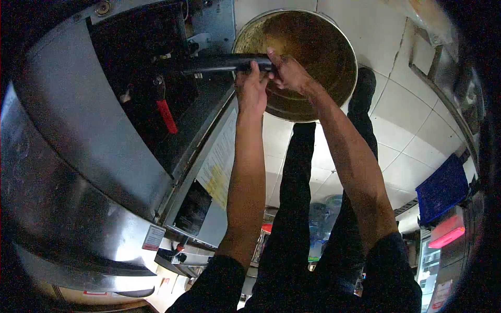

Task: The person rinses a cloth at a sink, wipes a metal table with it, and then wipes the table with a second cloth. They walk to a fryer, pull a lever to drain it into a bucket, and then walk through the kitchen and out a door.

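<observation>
Since there is only the head view, everything comes from it. A black spout (219, 63) runs out of the dark open bay of a steel machine (78, 115), and its free end lies over the near edge of a large round pot (353, 78) standing on the tiled floor (407, 120). The left hand (251, 91) comes up from below with its fingers clenched around the spout near the end. The right hand (291, 74) meets it from the other side, fingers closed on the very tip above the pot's mouth. The pot's inside is brown and glossy; I cannot tell how deep any liquid stands.

The main risk, as I judge it, is the spout's end sitting so close to the rim: a small swing toward the machine would put the outlet over bare tile, so anything it releases would land there, just beside the person's shoe (364, 83), leaving a slippery patch. A red lever (167, 116) sits in the bay near the spout's root; a forearm brushing it could start flow unexpectedly. If the contents are hot, bare hands at the tip would be exposed to splashes. A blue crate (442, 189) stands well apart.
</observation>
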{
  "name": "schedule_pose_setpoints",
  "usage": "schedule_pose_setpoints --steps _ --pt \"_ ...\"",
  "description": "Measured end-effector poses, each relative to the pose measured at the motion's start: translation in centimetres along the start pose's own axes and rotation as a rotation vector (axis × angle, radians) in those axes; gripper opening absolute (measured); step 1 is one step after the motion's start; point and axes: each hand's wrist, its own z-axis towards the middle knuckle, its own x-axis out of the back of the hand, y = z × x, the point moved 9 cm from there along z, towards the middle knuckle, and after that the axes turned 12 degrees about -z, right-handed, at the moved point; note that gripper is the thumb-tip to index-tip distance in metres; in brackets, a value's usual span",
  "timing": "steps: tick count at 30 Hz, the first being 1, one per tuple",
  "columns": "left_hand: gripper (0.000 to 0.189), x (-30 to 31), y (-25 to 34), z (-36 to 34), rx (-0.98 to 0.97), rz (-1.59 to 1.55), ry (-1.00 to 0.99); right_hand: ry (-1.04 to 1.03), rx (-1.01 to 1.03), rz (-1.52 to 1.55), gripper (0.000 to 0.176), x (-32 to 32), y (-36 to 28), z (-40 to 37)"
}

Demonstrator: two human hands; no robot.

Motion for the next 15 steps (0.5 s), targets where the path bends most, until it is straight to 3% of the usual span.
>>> schedule_pose_setpoints --steps 1,4,6,7,9,10,12,15 --pt "0.027 0.1 0.6 0.0 -0.107 -0.01 0.027 0.001 0.001 -0.005 0.069 0.2 0.4 0.6" --pt "0.028 0.4 0.7 -0.3 -0.148 -0.036 0.031 0.017 0.083 -0.132 0.075 0.4 0.5 1.3" --pt "0.028 0.3 0.8 -0.2 -0.199 -0.039 0.069 -0.139 -0.165 -0.031 0.063 -0.2 1.3 0.3" --pt "0.028 0.6 1.3 -0.2 -0.254 -0.041 0.108 -0.14 -0.164 -0.031 0.063 -0.6 1.4 -0.1" --pt "0.029 1.1 1.4 -0.2 -0.241 -0.006 0.162 0.077 0.2 0.55 0.042 0.6 -0.9 -0.8" --pt "0.03 1.4 1.3 -0.2 -0.226 0.028 0.212 0.079 0.2 0.548 0.042 0.2 0.1 -0.4" --pt "0.031 1.4 1.1 -0.1 -0.214 0.0 0.281 0.177 0.563 0.249 0.038 0.5 -0.5 -0.6" --pt "0.037 2.0 1.2 -0.4 -0.202 0.076 0.385 0.048 0.385 0.204 0.044 -0.6 0.6 0.7"
